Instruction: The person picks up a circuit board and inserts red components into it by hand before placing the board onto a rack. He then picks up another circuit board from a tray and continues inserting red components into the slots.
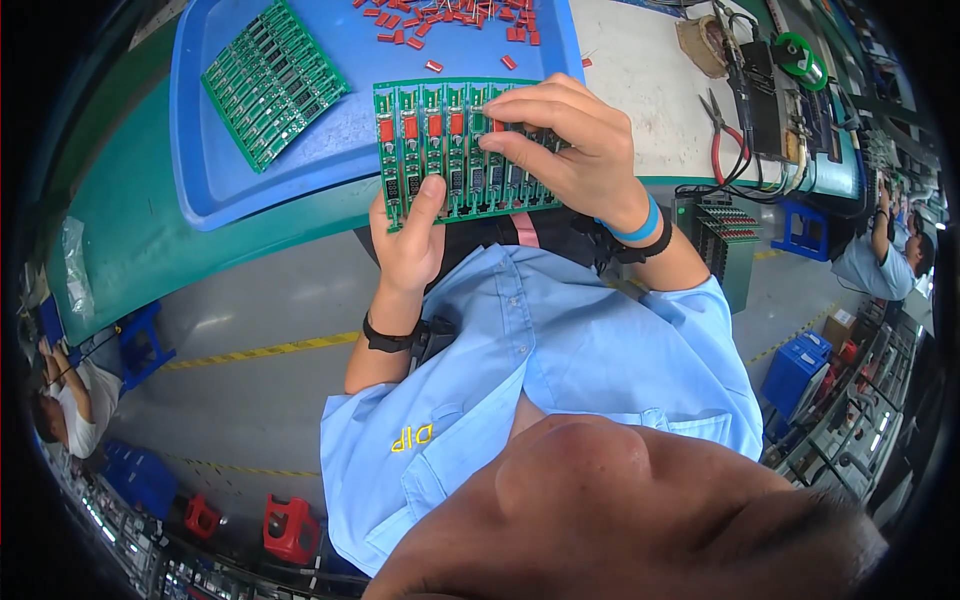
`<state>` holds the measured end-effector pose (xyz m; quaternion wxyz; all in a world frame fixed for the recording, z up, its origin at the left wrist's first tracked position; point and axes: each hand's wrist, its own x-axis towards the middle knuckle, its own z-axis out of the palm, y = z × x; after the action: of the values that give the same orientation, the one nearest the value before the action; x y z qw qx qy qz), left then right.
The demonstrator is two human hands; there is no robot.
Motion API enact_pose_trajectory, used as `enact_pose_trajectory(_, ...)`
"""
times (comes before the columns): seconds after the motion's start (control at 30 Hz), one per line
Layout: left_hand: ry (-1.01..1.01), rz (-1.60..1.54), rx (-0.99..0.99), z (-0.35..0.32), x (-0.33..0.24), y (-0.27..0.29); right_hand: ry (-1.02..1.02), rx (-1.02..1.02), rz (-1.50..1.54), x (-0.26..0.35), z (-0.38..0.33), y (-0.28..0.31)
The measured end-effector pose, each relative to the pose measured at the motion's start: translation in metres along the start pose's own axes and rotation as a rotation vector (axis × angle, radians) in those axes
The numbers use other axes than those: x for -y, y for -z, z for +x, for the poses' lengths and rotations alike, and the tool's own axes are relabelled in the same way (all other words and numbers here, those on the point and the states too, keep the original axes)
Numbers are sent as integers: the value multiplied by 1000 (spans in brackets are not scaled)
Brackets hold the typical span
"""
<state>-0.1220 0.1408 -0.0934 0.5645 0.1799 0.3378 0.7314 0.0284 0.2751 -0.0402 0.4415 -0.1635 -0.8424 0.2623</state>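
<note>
A green circuit board panel [466,160] made of several narrow strips is held up at the near edge of the blue tray. My left hand [412,235] grips its lower left corner, thumb on the face. Red box-shaped capacitors [434,126] sit in a row on the left strips. Over the upper middle of the panel, my right hand [575,140] pinches a red capacitor [497,127] between thumb and fingers, against the board. That hand covers the panel's upper right part. More loose red capacitors [455,12] with wire leads lie in the tray.
The blue tray [190,190] stands on the green-topped table [120,250] and also holds a second board panel [275,85]. At right are red-handled pliers [722,140], a green wire spool [800,60] and cables. A rack of boards [722,240] stands below. Co-workers sit at both sides.
</note>
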Motion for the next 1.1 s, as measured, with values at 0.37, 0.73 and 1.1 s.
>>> enact_pose_trajectory(0.37,-2,-3,14,1,-1,-3,32,-14,-6,-4,-1,-3)
enact_pose_trajectory(0.73,-40,10,81,1,-2,-1,40,-18,3,-2,0,-3)
enact_pose_trajectory(1.1,-28,18,67,0,-1,1,1,103,-206,12,4,4)
